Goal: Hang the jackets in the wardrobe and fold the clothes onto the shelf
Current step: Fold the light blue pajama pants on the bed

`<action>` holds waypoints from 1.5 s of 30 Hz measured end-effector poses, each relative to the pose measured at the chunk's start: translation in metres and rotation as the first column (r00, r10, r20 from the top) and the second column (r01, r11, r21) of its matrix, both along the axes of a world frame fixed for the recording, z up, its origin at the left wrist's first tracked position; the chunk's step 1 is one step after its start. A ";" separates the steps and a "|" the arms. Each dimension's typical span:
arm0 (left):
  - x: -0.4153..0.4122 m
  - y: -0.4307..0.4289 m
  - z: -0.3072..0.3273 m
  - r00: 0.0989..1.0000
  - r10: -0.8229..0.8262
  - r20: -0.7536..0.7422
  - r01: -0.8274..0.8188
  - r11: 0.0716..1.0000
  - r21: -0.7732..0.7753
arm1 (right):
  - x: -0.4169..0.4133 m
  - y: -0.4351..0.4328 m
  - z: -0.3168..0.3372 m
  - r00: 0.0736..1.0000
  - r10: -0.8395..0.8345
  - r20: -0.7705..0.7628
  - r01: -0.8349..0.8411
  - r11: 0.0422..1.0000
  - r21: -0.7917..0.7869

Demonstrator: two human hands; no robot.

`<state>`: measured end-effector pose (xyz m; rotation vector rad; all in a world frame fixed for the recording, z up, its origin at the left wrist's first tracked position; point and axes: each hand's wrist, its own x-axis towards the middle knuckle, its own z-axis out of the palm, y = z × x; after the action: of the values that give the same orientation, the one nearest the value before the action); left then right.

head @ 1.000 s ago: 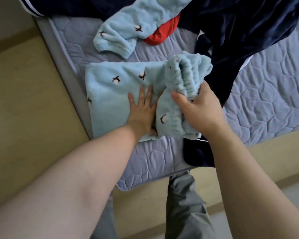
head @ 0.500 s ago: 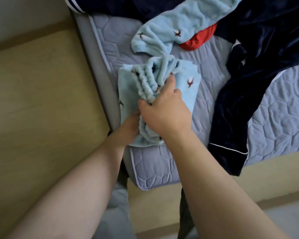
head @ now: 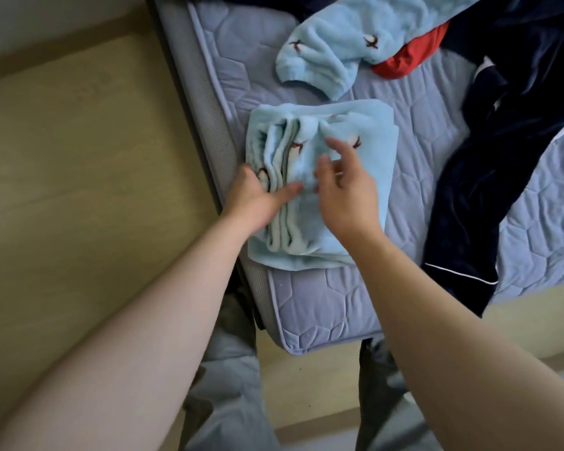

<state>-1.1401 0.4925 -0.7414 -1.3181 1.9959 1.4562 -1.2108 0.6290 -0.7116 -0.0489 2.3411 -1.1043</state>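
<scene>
Folded light-blue fleece trousers (head: 365, 177) with small brown marks lie near the left edge of the mattress (head: 323, 307). My left hand (head: 258, 196) rests against the folded stack's left side, thumb lying across its layers. My right hand (head: 345, 187) hovers just over the top of the stack with relaxed, spread fingers, holding nothing. A second light-blue fleece garment (head: 332, 50) lies further back. A red garment (head: 411, 56) peeks out beneath it. A dark navy velvet garment with white piping (head: 502, 157) sprawls along the right.
The mattress has a lilac quilted cover and a grey side (head: 202, 102). Pale wooden floor (head: 79, 190) lies to the left. My grey trouser legs (head: 228, 385) stand at the mattress corner.
The gathered waistband end was folded over leftward onto the stack and released. My right hand has opened and lifted off it. My left hand came out to the stack's left side.
</scene>
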 end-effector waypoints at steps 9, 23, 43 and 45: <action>0.002 0.014 -0.031 0.995 0.084 0.053 -0.078 0.991 -0.111 | -0.004 0.009 -0.057 0.835 0.501 -0.228 -0.305 0.765 0.567; -0.009 0.010 -0.026 0.999 -0.022 0.037 0.031 0.964 -0.264 | -0.034 0.050 -0.047 0.963 -0.207 -0.172 0.251 0.923 0.293; 0.040 -0.021 0.091 0.907 0.307 0.288 -0.420 0.690 0.589 | -0.012 0.038 0.105 0.913 -0.192 0.360 0.155 0.979 0.129; 0.055 -0.040 0.139 0.909 0.328 0.256 -0.415 0.663 0.623 | -0.005 0.023 0.150 0.914 -0.175 0.365 0.134 0.982 0.133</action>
<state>-1.0847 0.4521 -0.6022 -1.4540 0.9527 1.9604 -1.2159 0.6524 -0.5614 0.3640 2.0751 -0.9608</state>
